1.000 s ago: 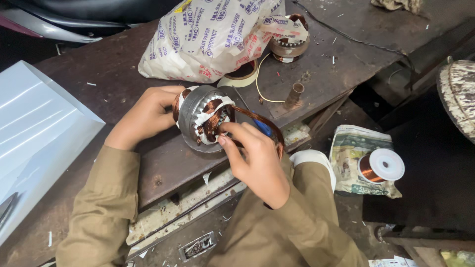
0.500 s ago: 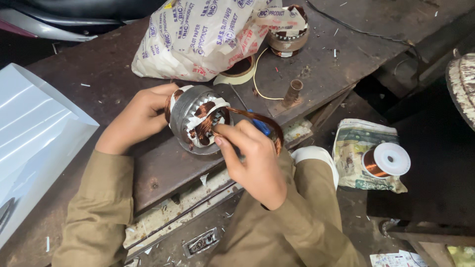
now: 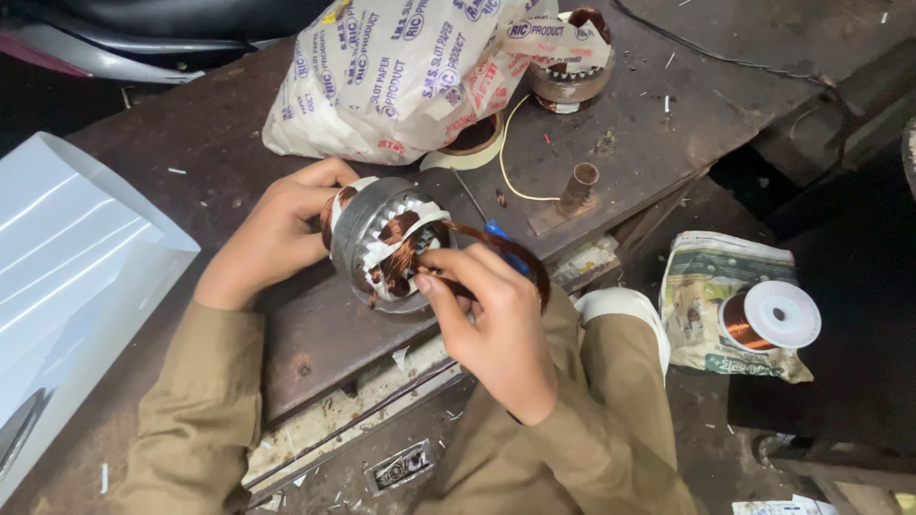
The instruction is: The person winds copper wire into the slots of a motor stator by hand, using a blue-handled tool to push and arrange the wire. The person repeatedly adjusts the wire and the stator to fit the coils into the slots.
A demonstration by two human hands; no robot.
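My left hand (image 3: 272, 234) grips the back of a round grey metal motor stator (image 3: 367, 229) with copper windings and white slot paper, held tilted on the dark workbench (image 3: 239, 133). My right hand (image 3: 491, 319) pinches a loop of copper wire coil (image 3: 496, 243) at the stator's front face, fingertips pressing into the slots. A blue-handled tool (image 3: 496, 232) lies just behind the coil.
A printed white plastic bag (image 3: 401, 72) lies at the back of the bench, with a tape roll (image 3: 472, 148), a second stator (image 3: 568, 72) and a small copper tube (image 3: 580, 181). A copper wire spool (image 3: 768, 319) rests on newspaper at right. White sheets (image 3: 67, 257) lie left.
The view has shifted slightly; the stator and both hands sit a little lower and more central. My right hand keeps working the copper coil into the stator's front.
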